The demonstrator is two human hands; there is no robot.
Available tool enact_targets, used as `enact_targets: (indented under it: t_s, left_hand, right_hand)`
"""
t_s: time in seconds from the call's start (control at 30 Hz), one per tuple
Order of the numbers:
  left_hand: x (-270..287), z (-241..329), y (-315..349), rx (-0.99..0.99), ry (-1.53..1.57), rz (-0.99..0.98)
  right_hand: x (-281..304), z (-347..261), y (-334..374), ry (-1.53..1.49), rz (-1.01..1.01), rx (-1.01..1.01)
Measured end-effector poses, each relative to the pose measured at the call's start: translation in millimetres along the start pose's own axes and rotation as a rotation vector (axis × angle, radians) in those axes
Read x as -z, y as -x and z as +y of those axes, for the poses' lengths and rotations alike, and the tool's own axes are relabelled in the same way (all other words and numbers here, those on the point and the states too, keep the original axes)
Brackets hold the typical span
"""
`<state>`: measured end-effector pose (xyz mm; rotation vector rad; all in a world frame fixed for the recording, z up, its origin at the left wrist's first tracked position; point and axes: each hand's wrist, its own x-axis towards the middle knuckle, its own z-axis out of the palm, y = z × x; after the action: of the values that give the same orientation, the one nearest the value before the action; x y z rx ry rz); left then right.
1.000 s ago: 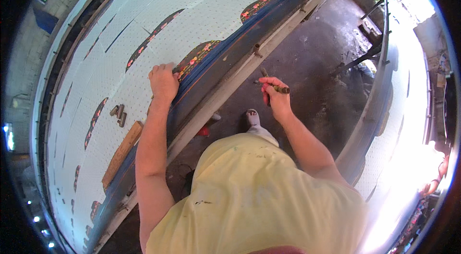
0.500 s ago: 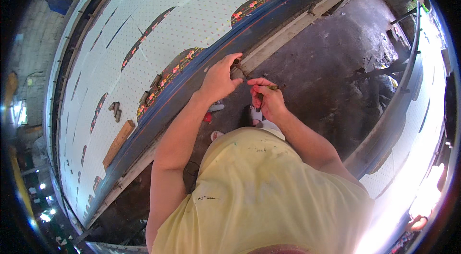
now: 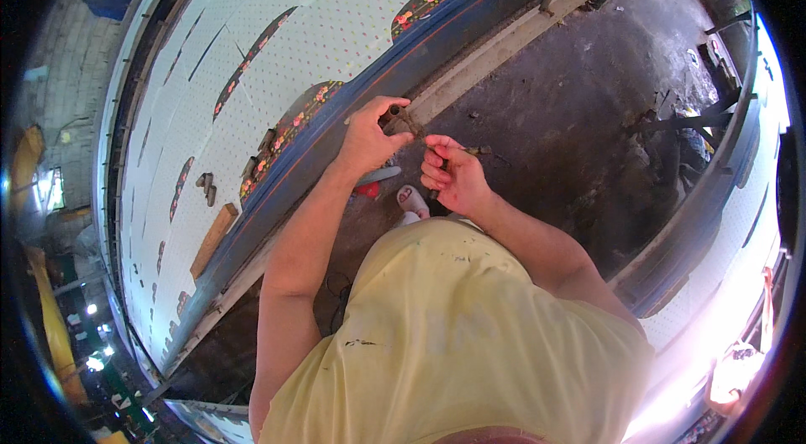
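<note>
At the edge of the long table, the fingers and thumb of my left hand point(image 3: 374, 138) curve around a small rusty-brown, clamp-like piece point(image 3: 394, 114) with a round hollow end. My right hand point(image 3: 460, 179) is closed just to the right of it. Its thumb and forefinger pinch close to the brown piece's lower end. A thin dark object shows at its curled fingers, too small and partly hidden to name. On the table's patterned white sheet point(image 3: 327, 49) lie several similar brown metal pieces point(image 3: 207, 185) and a wooden block point(image 3: 214, 240).
A dark blue strip and a pale wooden rail point(image 3: 504, 45) run along the table's edge. Another white-covered surface point(image 3: 747, 234) curves along the right, with dark metal supports point(image 3: 701, 120) below it. The dark floor point(image 3: 562, 133) lies between, with my sandalled foot point(image 3: 411, 199) on it.
Both hands have shifted slightly left, and my right hand has come closer to the brown piece at the left hand. The whole view has turned a little; one foot shows more plainly.
</note>
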<state>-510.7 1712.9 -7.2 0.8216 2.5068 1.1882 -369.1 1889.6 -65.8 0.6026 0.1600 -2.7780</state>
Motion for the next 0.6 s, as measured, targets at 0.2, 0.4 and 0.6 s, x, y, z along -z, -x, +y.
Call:
enact_targets:
  t_s: [0.2, 0.4, 0.6]
  left_hand:
    - [1.5, -0.4, 0.3, 0.036, 0.024, -0.032]
    - [2.1, -8.2, 4.2, -0.003, 0.088, -0.015]
    - [2.2, -11.2, 3.7, -0.050, 0.064, -0.015]
  right_hand:
    - [-10.3, 2.9, -8.3, -0.161, -0.030, -0.057]
    - [22.2, 4.8, -20.9, 0.499, -0.228, 0.283]
    - [-38.2, -35.2, 0.7, 2.790, -0.238, 0.486]
